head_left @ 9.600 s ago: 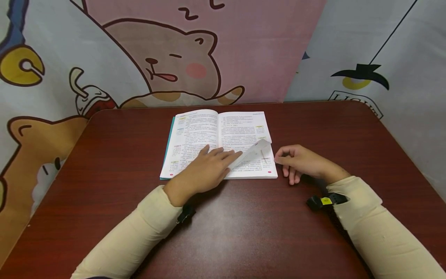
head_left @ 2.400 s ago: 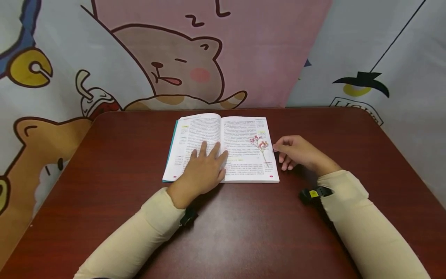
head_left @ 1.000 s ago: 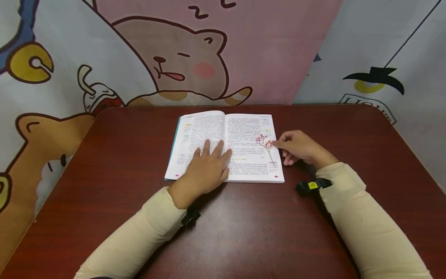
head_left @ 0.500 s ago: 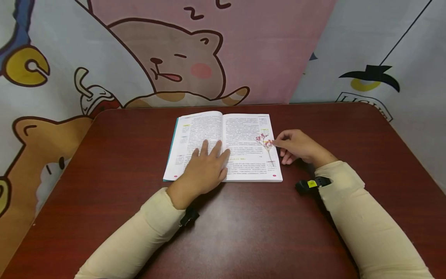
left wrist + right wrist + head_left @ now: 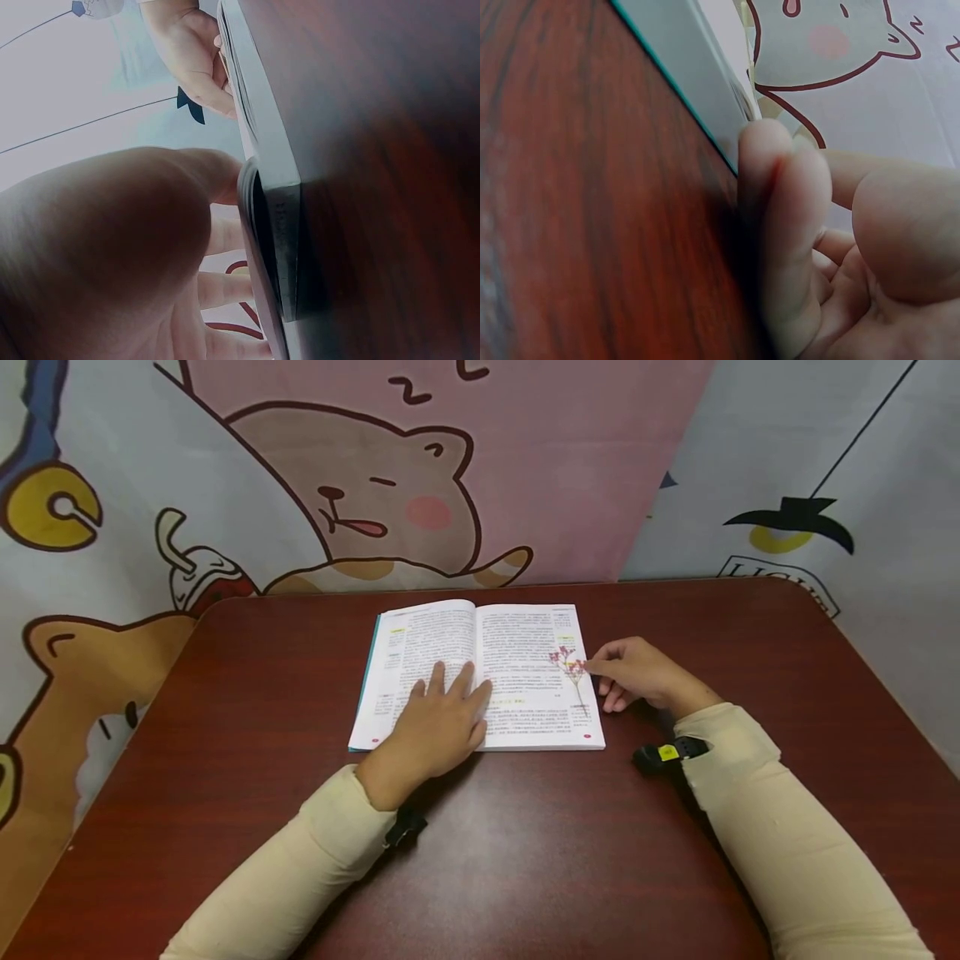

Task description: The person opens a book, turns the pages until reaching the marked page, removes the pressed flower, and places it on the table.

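An open book (image 5: 517, 635) with printed pages and a teal cover edge lies on the table. My left hand (image 5: 438, 727) rests across its lower middle, fingers spread straight over the left page and the fold. A pressed flower sprig (image 5: 576, 681), with small pink-red blossoms and a thin stem, lies along the right page's outer margin. My right hand (image 5: 637, 675) is at the book's right edge, thumb and index finger pinching the sprig at its right-hand blossoms. In the right wrist view, the fingertips (image 5: 766, 142) meet by the page edge and hide what lies between them.
The dark red-brown table (image 5: 495, 860) spreads around the book. Behind it hangs a cartoon backdrop (image 5: 555, 468) with a sleeping bear. A black wrist strap (image 5: 671, 753) with a yellow label is on the right wrist; another black strap (image 5: 405, 827) is on the left.
Earlier a page was turning over, leaving only a stem visible; then the whole sprig lay exposed. My right hand has moved onto the sprig, which shifted slightly up and right. My left hand stays spread.
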Tool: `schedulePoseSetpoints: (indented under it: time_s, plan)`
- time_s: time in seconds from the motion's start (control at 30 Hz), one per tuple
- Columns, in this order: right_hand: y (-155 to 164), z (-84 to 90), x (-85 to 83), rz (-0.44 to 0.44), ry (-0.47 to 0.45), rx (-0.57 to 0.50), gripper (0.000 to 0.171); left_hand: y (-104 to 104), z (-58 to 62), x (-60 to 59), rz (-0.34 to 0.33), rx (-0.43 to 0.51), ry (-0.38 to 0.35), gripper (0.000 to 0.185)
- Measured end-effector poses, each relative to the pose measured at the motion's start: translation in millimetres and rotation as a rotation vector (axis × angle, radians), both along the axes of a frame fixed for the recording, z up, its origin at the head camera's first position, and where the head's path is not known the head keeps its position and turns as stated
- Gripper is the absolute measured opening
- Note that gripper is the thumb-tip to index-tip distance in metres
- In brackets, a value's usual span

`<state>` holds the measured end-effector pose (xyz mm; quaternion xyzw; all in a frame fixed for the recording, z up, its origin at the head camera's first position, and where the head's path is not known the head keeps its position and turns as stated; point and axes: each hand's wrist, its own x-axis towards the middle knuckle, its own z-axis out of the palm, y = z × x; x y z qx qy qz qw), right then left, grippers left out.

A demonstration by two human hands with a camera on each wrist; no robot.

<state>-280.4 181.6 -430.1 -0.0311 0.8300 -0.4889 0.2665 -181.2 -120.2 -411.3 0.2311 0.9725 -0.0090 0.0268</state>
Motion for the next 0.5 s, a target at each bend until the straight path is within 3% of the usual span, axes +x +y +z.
schedulePoseSetpoints:
  time_s: [0.5]
  plan:
    - [2.3,3.1,2.5,-0.023,0.031,-0.028,0.033,-0.1,-1.8,1.2,-0.010,0.013,0.022,0.054]
